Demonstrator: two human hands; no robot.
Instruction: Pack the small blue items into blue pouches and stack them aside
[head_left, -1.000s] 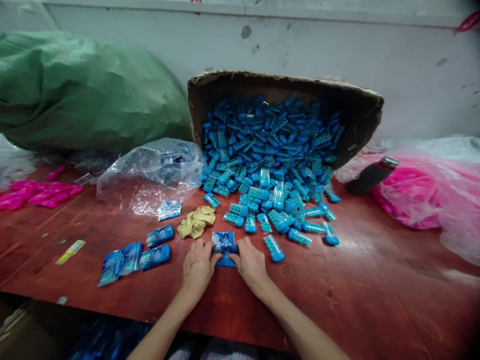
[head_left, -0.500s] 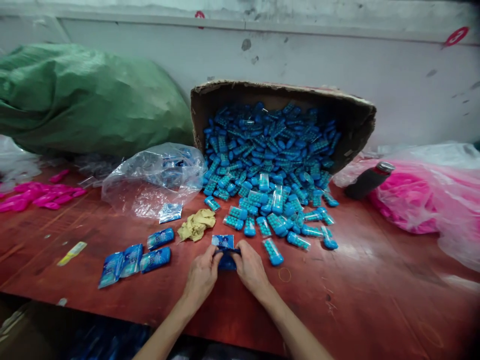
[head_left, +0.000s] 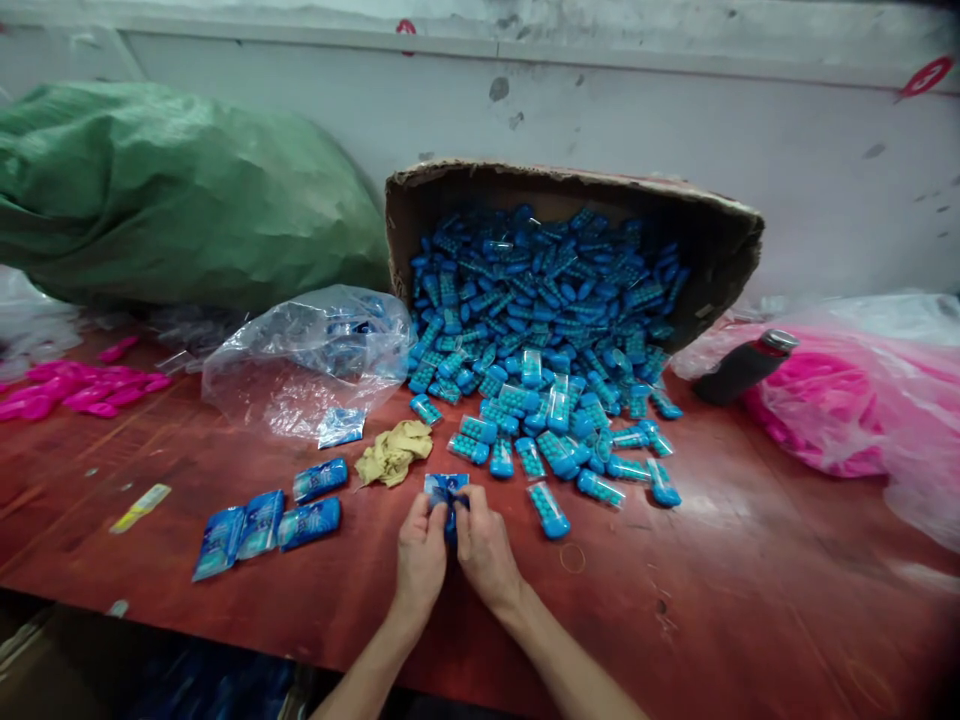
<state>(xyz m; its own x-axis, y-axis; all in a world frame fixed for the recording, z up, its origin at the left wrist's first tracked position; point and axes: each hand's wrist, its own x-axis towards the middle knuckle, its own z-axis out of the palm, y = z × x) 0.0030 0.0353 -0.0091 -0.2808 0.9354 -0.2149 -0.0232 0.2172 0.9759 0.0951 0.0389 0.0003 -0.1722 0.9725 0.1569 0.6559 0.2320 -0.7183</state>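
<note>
Pinching a small blue sachet (head_left: 447, 494) between them, the left hand (head_left: 421, 556) and the right hand (head_left: 484, 553) meet at the near middle of the red counter (head_left: 750, 590), fingers clenched on the packet from either side. The sachet is held just off the wood, or on it; I cannot tell which. It sits directly on the near side of the tipped cardboard box (head_left: 705, 225). The step in hand looks like working one blue capsule case into its wrapper, or closing the wrapper over it. The packet is crumpled between the thumbs, so what is inside is hidden.

Left of the hands, and nearer than the box, lie the finished sachets (head_left: 262, 520) in a loose row, with one more a little behind them. The next move, as I judge it, calls for laying this packet down beside that row and then reaching for a loose capsule case (head_left: 549, 509), which lies just right of the hands.

Between the hands and the box mouth sits a crumpled tan cloth (head_left: 392, 451). The spill of blue cases (head_left: 555, 420) fans out from the box toward the hands. Left of the box a clear plastic bag (head_left: 307, 355) slumps on the counter, and beyond it a green sack (head_left: 165, 190) leans against the wall. Right of the box lie a dark bottle (head_left: 742, 367) and a pink-filled bag (head_left: 847, 410).
</note>
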